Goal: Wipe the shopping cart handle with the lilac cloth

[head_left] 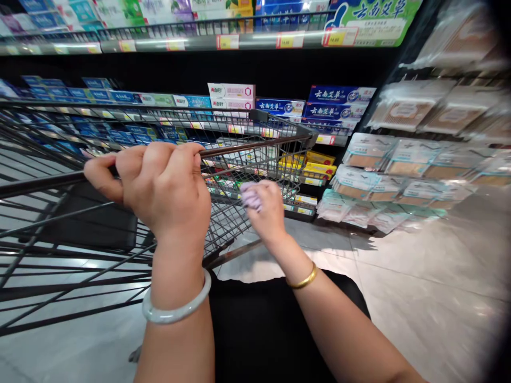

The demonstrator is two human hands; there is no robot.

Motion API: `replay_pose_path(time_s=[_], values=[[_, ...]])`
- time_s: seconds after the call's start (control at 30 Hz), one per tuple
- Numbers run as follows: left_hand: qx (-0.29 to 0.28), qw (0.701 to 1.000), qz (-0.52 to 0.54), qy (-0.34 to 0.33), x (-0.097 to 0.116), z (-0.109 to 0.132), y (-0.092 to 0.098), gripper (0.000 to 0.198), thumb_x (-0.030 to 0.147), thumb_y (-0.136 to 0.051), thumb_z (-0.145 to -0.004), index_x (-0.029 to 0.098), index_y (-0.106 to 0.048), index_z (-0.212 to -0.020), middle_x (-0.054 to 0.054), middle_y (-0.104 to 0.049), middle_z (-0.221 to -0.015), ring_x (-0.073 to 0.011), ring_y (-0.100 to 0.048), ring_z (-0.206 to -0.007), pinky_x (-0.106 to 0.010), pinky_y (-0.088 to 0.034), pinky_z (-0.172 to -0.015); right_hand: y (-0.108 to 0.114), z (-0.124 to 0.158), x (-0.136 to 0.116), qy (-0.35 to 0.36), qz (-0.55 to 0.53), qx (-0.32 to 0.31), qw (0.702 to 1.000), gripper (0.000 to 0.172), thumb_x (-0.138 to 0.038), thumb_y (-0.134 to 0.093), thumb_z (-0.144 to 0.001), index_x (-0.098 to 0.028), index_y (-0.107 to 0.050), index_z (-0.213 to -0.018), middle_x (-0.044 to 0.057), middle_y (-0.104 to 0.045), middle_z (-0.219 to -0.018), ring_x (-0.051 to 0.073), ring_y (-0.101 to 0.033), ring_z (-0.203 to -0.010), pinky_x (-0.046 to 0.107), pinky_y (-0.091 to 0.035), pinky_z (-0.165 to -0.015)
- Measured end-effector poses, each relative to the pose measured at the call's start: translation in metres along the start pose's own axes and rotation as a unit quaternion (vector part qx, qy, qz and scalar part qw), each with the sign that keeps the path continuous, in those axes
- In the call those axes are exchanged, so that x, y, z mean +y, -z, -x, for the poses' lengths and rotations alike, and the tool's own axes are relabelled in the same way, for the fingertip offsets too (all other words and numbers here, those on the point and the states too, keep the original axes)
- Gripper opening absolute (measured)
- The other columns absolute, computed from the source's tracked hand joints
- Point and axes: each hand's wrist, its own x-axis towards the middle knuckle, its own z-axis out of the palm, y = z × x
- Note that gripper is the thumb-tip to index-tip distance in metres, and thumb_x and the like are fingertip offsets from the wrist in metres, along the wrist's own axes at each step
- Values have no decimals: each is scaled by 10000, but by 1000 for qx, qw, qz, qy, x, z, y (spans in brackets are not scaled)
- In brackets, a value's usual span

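Note:
My left hand [159, 183] is closed around the top rim of a wire shopping cart [255, 151], fingers wrapped over the bar. A pale bangle sits on that wrist. My right hand [265, 210] is lower, against the outside of the cart's wire side, and is closed on a small crumpled pale purple cloth [250, 196]. A gold bangle is on the right wrist. The cart's basket looks empty apart from a dark flap inside it.
Store shelves [279, 40] with toothpaste boxes and yellow price tags run across the back. A rack of flat wrapped packs [403, 181] stands at the right. Pale tiled floor [419, 287] lies to the right of the cart.

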Motion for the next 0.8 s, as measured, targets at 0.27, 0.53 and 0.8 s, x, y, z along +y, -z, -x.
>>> replay_pose_path(time_s=[0.27, 0.53, 0.8], values=[[17, 998, 54, -2, -2, 0, -1, 224, 456, -537, -930, 414, -732, -1032, -25, -708, -907, -322, -512, -1191, -645, -117, -1165, 1, -8, 8, -35, -35, 22, 999, 295, -101, -607, -725, -258, -676, -964, 68, -601, -1143, 239, -569, -1123, 408, -484, -1011], [-7, 998, 64, 11, 1, -2, 1, 257, 458, -509, -954, 381, -747, -1014, -33, -703, -895, -315, -512, -1206, -654, -128, -1158, -10, -4, 50, -306, -183, 146, 923, 251, -172, -610, -621, -221, -605, -867, 24, -649, -947, 202, -587, -926, 380, -518, -918], [4, 997, 74, 11, -3, -1, 0, 233, 486, -518, -928, 425, -734, -990, -20, -702, -881, -321, -503, -1228, -653, -110, -1170, -18, -7, 35, -366, -346, 122, 855, 336, -226, -569, -637, -228, -563, -973, -25, -656, -850, 147, -620, -713, 270, -526, -643]])
